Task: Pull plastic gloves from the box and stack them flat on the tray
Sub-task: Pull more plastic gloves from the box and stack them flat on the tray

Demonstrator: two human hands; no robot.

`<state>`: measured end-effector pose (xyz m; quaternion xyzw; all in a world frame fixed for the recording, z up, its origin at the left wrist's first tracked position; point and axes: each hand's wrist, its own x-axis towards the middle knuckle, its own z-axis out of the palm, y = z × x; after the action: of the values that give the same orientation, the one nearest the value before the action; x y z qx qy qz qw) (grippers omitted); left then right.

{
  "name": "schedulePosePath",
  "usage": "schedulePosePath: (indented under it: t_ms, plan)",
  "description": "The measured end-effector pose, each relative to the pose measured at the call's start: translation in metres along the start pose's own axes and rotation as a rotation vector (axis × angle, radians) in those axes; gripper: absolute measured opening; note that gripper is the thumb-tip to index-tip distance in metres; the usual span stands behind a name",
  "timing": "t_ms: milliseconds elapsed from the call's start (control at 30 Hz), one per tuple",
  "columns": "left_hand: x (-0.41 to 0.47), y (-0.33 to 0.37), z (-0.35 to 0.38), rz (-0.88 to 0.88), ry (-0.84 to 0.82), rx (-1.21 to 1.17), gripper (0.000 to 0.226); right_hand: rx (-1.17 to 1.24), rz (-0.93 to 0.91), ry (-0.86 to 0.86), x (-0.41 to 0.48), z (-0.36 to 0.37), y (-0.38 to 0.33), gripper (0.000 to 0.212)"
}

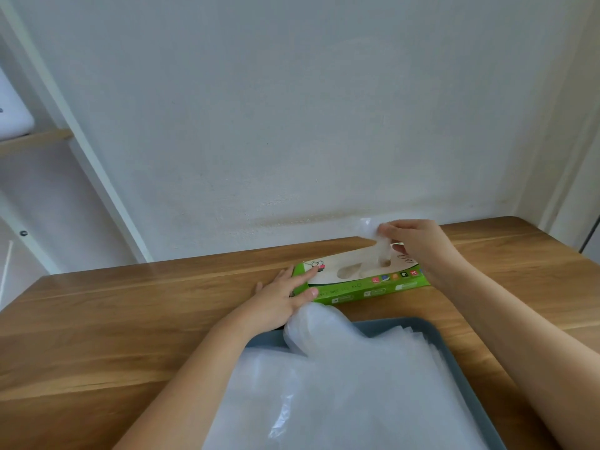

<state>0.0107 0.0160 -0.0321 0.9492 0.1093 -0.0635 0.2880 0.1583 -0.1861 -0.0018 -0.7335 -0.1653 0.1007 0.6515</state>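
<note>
A green and white glove box [373, 289] lies flat on the wooden table near the wall. My left hand [282, 297] presses on the box's left end with straight fingers. My right hand [418, 241] is above the box's opening and pinches a clear plastic glove [381, 251] that rises out of the slot. In front of the box sits a grey-blue tray [422, 324] holding a stack of clear gloves [341, 384] laid flat, one corner bulging up over the tray's far left edge.
The wooden table [113, 319] stands against a white wall. A white shelf frame [97, 177] with a wooden board rises at the left. The table's far right corner is rounded.
</note>
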Motion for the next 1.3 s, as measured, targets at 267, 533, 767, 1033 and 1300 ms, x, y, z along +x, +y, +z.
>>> schedulePosePath:
  t_ms: [267, 533, 767, 1033, 1300]
  plan:
    - [0.000, -0.001, 0.000, -0.003, -0.004, 0.012, 0.047, 0.588, 0.212, -0.163, 0.009, -0.016, -0.005, 0.012]
    - [0.002, -0.003, -0.001, 0.000, -0.007, -0.022, 0.049, 0.080, -0.012, -0.364, 0.001, -0.017, -0.024, 0.014]
    - [-0.010, 0.010, -0.029, 0.017, 0.180, -0.301, 0.033, -0.088, -0.131, -0.261, -0.004, -0.032, -0.041, 0.019]
    - [0.003, 0.094, -0.037, 0.125, 0.262, -0.457, 0.043, -0.066, -0.114, -0.317, -0.010, -0.025, -0.042, 0.011]
    - [0.021, 0.114, -0.010, 0.132, 0.538, -0.589, 0.015, 0.060, -0.024, -0.311, -0.006, -0.035, -0.039, 0.018]
